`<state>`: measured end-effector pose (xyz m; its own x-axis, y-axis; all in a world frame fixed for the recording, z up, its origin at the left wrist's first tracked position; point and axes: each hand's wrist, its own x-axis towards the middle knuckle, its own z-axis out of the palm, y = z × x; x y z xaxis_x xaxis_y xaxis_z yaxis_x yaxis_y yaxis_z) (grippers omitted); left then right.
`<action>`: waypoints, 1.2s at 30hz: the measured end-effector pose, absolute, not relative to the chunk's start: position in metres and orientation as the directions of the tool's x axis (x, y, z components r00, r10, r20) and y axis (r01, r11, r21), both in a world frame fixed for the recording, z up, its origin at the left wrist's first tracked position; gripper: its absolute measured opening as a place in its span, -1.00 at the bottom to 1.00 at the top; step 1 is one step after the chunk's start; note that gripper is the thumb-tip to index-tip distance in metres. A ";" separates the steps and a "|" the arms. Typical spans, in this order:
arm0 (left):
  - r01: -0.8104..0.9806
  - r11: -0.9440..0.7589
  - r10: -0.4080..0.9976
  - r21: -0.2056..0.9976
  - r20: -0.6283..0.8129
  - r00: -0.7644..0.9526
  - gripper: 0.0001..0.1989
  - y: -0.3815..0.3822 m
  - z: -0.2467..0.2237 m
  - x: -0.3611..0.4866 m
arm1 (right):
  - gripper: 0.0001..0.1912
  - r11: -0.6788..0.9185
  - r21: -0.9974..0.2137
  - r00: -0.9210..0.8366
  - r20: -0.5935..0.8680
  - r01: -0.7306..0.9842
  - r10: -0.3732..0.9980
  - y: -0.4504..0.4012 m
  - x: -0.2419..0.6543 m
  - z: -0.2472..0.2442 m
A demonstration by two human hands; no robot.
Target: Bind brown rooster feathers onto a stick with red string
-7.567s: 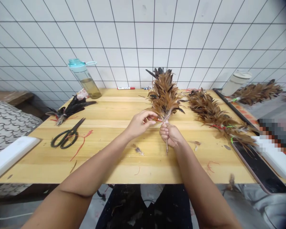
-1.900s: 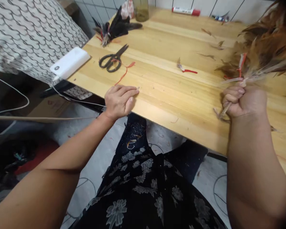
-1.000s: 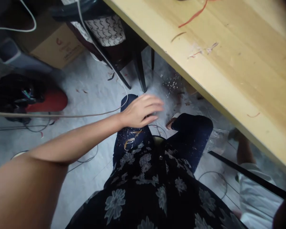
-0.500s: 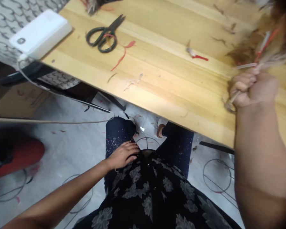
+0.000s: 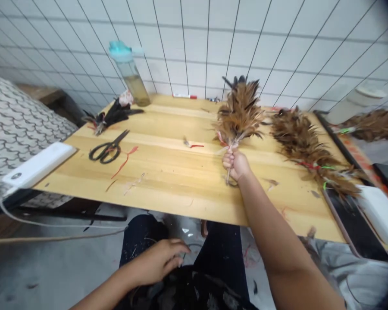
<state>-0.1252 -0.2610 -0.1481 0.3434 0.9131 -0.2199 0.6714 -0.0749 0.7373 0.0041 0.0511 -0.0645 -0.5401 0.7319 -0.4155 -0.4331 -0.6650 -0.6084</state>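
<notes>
My right hand (image 5: pixel 235 162) is closed round the stick handle of a brown feather duster (image 5: pixel 239 107), held over the table. Its feathers point up and away from me, and pale and red ties show just above the fist. Low over my lap is my left hand (image 5: pixel 163 260), holding nothing, its fingers loosely stretched and slightly apart. A second bundle of brown feathers (image 5: pixel 302 137), with red and green ties, lies to the right. Black-handled scissors (image 5: pixel 108 150) rest on the left part of the table, beside a red strip (image 5: pixel 124 162).
On the wooden table (image 5: pixel 168 189) stands a bottle with a turquoise lid (image 5: pixel 134 82); dark feathers (image 5: pixel 119 113) lie beside it. A white box-shaped device (image 5: pixel 40 165) with a cable sits at the left edge. A phone (image 5: pixel 355 224) lies at right. A tiled wall (image 5: pixel 194 47) rises behind.
The view has tilted up and swung right, bringing the wall, bottle and whole duster into sight. My right hand still grips the duster; my left hand stays near my lap.
</notes>
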 end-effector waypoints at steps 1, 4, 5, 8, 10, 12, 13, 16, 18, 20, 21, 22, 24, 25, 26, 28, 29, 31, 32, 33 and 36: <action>0.622 -0.058 0.920 0.781 -0.200 0.336 -0.67 -0.249 -0.128 -0.116 | -0.64 -0.662 -0.608 -0.541 -0.410 -0.439 0.735 0.051 0.005 -0.065; 0.547 -0.169 0.939 0.820 -0.034 0.342 -0.72 -0.208 -0.071 -0.102 | -0.66 -0.662 -0.595 -0.548 -0.399 -0.455 0.735 0.051 0.006 -0.069; 0.533 -0.248 0.936 0.809 0.058 0.347 -0.73 -0.192 -0.053 -0.101 | -0.66 -0.665 -0.585 -0.553 -0.395 -0.464 0.733 0.052 0.007 -0.071; 0.538 -0.409 0.912 0.737 0.309 0.269 -0.73 -0.136 -0.011 -0.097 | -0.68 -0.663 -0.547 -0.558 -0.376 -0.510 0.740 0.056 0.007 -0.079; 0.549 -0.506 0.857 0.665 0.460 0.233 -0.75 -0.092 0.003 -0.095 | -0.69 -0.674 -0.512 -0.551 -0.395 -0.532 0.735 0.059 0.007 -0.084; 0.585 -0.559 0.790 0.588 0.591 0.161 -0.77 -0.046 0.001 -0.094 | -0.72 -0.645 -0.525 -0.523 -0.382 -0.555 0.762 0.061 0.008 -0.086; 0.616 -0.562 0.753 0.552 0.649 0.106 -0.78 -0.023 -0.006 -0.095 | -0.72 -0.638 -0.529 -0.520 -0.375 -0.560 0.767 0.062 0.008 -0.085; 0.658 -0.507 0.694 0.557 0.717 -0.071 -0.76 0.030 -0.046 -0.105 | -0.71 -0.635 -0.532 -0.536 -0.352 -0.560 0.767 0.065 0.011 -0.083; 0.646 -0.434 0.705 0.628 0.684 -0.191 -0.75 0.053 -0.077 -0.118 | -0.68 -0.651 -0.525 -0.559 -0.349 -0.548 0.752 0.067 0.014 -0.082; 0.589 -0.308 0.747 0.748 0.573 -0.337 -0.78 0.065 -0.102 -0.133 | -0.67 -0.670 -0.518 -0.579 -0.354 -0.532 0.734 0.070 0.016 -0.084; 0.555 -0.267 0.768 0.788 0.522 -0.372 -0.78 0.068 -0.109 -0.140 | -0.67 -0.679 -0.511 -0.592 -0.354 -0.526 0.724 0.071 0.017 -0.086; 0.522 -0.243 0.782 0.817 0.484 -0.393 -0.80 0.070 -0.114 -0.145 | -0.67 -0.689 -0.503 -0.605 -0.352 -0.522 0.714 0.073 0.018 -0.088; 0.421 -0.210 0.803 0.883 0.401 -0.440 -0.78 0.070 -0.115 -0.151 | -0.68 -0.710 -0.484 -0.635 -0.343 -0.512 0.692 0.074 0.020 -0.091; 0.350 -0.206 0.815 0.914 0.358 -0.456 -0.73 0.070 -0.113 -0.152 | -0.68 -0.720 -0.476 -0.649 -0.339 -0.506 0.681 0.074 0.020 -0.091; 0.267 -0.203 0.831 0.942 0.310 -0.463 -0.65 0.069 -0.111 -0.151 | -0.68 -0.725 -0.472 -0.658 -0.337 -0.501 0.674 0.074 0.020 -0.092; 0.119 -0.213 0.871 0.970 0.244 -0.427 -0.51 0.065 -0.105 -0.147 | -0.67 -0.724 -0.477 -0.657 -0.336 -0.499 0.675 0.073 0.020 -0.092; 0.070 -0.221 0.887 0.973 0.230 -0.401 -0.46 0.062 -0.103 -0.144 | -0.67 -0.718 -0.481 -0.652 -0.336 -0.503 0.680 0.072 0.020 -0.091; 0.034 -0.241 0.907 0.970 0.238 -0.347 -0.42 0.056 -0.099 -0.138 | -0.67 -0.702 -0.495 -0.632 -0.336 -0.512 0.698 0.071 0.018 -0.091; 0.042 -0.252 0.913 0.967 0.252 -0.321 -0.42 0.053 -0.097 -0.135 | -0.67 -0.694 -0.503 -0.622 -0.337 -0.516 0.707 0.070 0.018 -0.091; 0.057 -0.261 0.918 0.964 0.266 -0.294 -0.43 0.049 -0.095 -0.132 | -0.67 -0.688 -0.508 -0.613 -0.340 -0.518 0.713 0.070 0.017 -0.090; 0.109 -0.279 0.931 0.954 0.296 -0.213 -0.51 0.041 -0.091 -0.124 | -0.65 -0.679 -0.518 -0.597 -0.349 -0.519 0.723 0.069 0.015 -0.089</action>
